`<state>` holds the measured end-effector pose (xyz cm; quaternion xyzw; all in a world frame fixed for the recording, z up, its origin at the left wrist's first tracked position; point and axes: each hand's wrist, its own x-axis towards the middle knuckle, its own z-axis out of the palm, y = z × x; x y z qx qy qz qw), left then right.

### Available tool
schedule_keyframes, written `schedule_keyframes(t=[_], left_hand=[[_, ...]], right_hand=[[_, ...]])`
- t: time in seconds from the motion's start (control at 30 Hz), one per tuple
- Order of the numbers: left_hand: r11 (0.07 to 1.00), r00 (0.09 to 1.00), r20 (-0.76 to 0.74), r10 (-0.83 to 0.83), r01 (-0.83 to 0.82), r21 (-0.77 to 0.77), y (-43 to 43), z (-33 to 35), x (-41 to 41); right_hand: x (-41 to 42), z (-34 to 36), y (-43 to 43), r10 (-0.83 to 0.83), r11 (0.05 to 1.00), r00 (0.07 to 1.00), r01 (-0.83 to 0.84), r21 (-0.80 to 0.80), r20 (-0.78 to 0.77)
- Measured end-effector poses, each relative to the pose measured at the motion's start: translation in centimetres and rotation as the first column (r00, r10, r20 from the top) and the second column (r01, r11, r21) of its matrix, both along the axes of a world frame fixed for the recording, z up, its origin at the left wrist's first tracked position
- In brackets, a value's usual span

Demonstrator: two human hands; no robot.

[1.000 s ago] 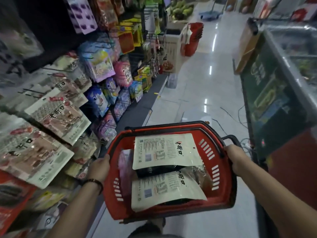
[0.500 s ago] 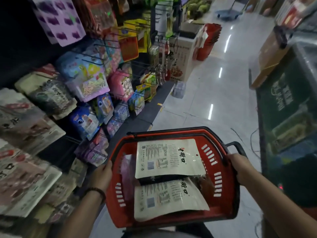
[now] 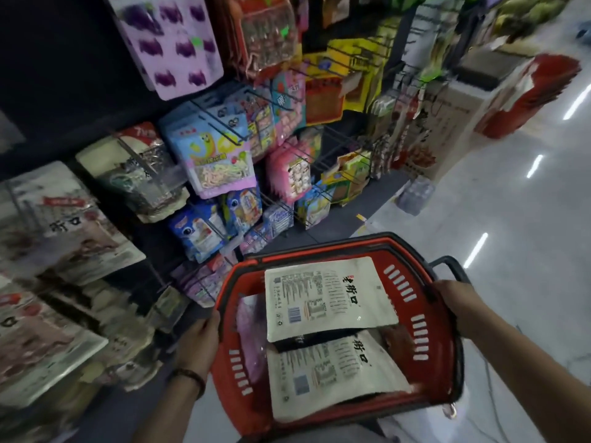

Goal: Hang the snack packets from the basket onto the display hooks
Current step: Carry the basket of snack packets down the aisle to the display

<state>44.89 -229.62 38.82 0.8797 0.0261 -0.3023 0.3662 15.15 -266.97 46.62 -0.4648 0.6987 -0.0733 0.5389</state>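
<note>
— So, which step?
— Carrying. My left hand (image 3: pixel 200 338) and right hand (image 3: pixel 460 308) each curl round the basket (image 3: pixel 425 334) rim; packets (image 3: pixel 329 298) lie inside it, none hung.
— Next?
— Free a hand, lift one, thread it on a hook (image 3: pixel 220 126) left of the basket.

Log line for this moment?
stage: nothing picked yet | left hand: holds basket side | right hand: holds opposite side | white packets: inside basket

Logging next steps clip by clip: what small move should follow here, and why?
Probably release the right hand and pick up the top white packet: both it and the left hand grip the red basket rim, and the packets lie untouched inside.
</note>
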Motion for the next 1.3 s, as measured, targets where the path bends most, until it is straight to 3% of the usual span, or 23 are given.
schedule_keyframes(t=[0.23,0.37,0.43,0.6,0.8,1.1,1.3], left_hand=[[0.959,0.962,-0.126,0.242,-0.257,-0.116,-1.4,-1.5,2.8],[0.918,0.924,-0.155,0.349,-0.37,-0.139,-1.9,-1.3,3.9],[0.906,0.912,-0.14,0.385,-0.403,-0.132,-2.3,-1.1,4.2],[0.886,0.891,-0.132,0.434,-0.449,-0.118,-2.0,-4.9,5.0],[0.877,0.878,-0.012,0.479,-0.479,-0.043,-4.6,-4.6,4.1],[0.603,0.603,0.034,0.797,-0.797,-0.036,-14.5,-4.5,-5.1],[0.604,0.6,-0.069,0.797,-0.796,0.044,-16.4,-8.7,-7.1]], right_hand=[[8.1,0.0,-4.5,0.058,0.998,0.998,-0.057,-0.026,0.019],[12.6,0.9,-6.5,0.203,0.977,0.979,-0.203,-0.067,-0.011],[14.9,0.4,-7.5,0.239,0.966,0.971,-0.239,-0.093,-0.018],[19.3,-3.5,-10.7,0.33,0.944,0.944,-0.33,0.015,-0.015],[23.0,-5.9,-14.7,0.581,0.813,0.812,-0.574,0.093,-0.066],[25.3,-13.0,-23.2,0.734,0.676,0.678,-0.723,0.141,-0.045],[25.5,-18.3,-25.1,0.765,0.644,0.63,-0.754,0.131,-0.135]])
